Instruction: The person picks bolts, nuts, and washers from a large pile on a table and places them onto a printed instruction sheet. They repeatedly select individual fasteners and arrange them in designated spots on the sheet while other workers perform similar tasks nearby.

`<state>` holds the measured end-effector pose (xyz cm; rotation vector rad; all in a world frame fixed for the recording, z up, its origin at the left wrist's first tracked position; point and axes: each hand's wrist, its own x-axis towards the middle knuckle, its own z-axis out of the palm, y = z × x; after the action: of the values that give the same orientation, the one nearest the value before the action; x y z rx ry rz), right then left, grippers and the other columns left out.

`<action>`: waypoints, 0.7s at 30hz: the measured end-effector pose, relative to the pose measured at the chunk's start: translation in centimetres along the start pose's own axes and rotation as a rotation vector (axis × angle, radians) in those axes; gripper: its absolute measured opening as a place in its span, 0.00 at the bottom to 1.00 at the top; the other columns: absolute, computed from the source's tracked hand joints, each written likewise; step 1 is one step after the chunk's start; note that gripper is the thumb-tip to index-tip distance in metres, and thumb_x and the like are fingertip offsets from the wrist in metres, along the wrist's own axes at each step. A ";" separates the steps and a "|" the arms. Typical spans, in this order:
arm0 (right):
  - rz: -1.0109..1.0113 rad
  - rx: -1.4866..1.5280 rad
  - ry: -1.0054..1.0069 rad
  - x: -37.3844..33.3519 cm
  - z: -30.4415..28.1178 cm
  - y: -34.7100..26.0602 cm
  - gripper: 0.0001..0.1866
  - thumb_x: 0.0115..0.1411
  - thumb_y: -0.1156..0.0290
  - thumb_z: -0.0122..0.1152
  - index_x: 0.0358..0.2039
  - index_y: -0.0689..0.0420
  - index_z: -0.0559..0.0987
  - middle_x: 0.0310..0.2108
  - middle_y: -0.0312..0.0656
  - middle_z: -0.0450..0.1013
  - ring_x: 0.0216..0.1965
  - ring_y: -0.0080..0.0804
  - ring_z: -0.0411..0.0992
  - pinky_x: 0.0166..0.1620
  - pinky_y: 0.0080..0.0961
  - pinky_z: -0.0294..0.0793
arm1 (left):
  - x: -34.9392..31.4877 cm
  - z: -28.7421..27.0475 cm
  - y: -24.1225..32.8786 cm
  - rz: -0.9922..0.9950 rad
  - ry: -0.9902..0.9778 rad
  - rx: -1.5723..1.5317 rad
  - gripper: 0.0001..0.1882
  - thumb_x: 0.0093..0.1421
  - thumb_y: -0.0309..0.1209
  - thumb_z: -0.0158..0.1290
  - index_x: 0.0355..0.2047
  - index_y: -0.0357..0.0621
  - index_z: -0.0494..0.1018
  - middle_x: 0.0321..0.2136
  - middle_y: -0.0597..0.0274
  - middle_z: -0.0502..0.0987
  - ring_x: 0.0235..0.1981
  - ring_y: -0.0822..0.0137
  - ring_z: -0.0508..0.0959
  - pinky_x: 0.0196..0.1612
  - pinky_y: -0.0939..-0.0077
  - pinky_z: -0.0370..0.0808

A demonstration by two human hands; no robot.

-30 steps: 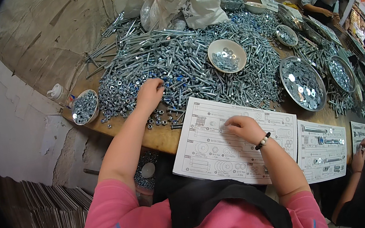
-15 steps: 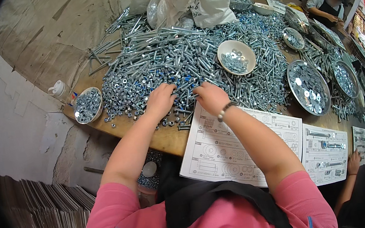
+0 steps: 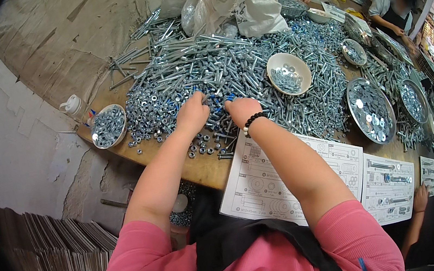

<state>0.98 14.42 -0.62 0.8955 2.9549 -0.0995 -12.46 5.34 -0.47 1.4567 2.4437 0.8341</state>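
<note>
My left hand [image 3: 193, 113] is at the near edge of a big heap of loose bolts [image 3: 214, 70], where the bolts meet a spread of hex nuts [image 3: 153, 108]. Its fingers are curled together, and what they pinch is too small to make out. Just to the right, my right hand [image 3: 244, 111], with a beaded bracelet at the wrist, is closed over the bolts, its fingertips turned toward the left hand. Whatever it grips is hidden. Between the hands lie several blue-marked pieces among the bolts. Under my right forearm is a printed parts sheet [image 3: 245, 184].
Bowls of washers stand left [image 3: 124, 127] and right [image 3: 306, 86]; a steel tray [image 3: 357, 136] of washers is farther right. White sacks [image 3: 261, 12] rest behind the heap. A co-worker's hand [image 3: 421, 198] is at the right. Stacked cardboard sheets [image 3: 52, 256] stand lower left.
My right hand has turned and closed more, its fingertips drawing down and inward. My left hand's fingers have curled in. The whole view has shifted slightly.
</note>
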 end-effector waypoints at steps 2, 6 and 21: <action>-0.062 0.023 0.072 -0.2 0.4 0.8 0.08 0.55 0.73 0.45 0.34 0.54 0.72 0.28 0.45 0.73 0.32 0.42 0.73 0.31 0.36 0.72 | 0.2 0.0 0.6 0.021 0.048 0.019 0.12 0.51 0.29 0.45 0.36 0.41 0.69 0.33 0.50 0.75 0.36 0.50 0.74 0.38 0.59 0.70; -0.050 0.115 0.149 -1.5 -0.4 1.2 0.08 0.54 0.75 0.45 0.35 0.54 0.71 0.27 0.45 0.72 0.32 0.42 0.73 0.32 0.36 0.72 | 0.9 0.1 2.3 0.100 0.066 0.098 0.14 0.51 0.37 0.52 0.35 0.42 0.69 0.33 0.54 0.75 0.35 0.54 0.75 0.36 0.61 0.71; 0.103 0.008 0.138 -2.6 2.7 -2.4 0.08 0.49 0.68 0.52 0.27 0.57 0.78 0.30 0.47 0.70 0.32 0.41 0.72 0.33 0.32 0.72 | 1.4 0.6 -1.7 -0.289 -0.160 -0.530 0.13 0.57 0.39 0.44 0.24 0.42 0.67 0.20 0.60 0.71 0.20 0.68 0.70 0.23 0.74 0.67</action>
<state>1.86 10.82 -3.05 1.0964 3.0279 -0.0473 -14.19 6.10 -1.73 0.9172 2.0301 1.1314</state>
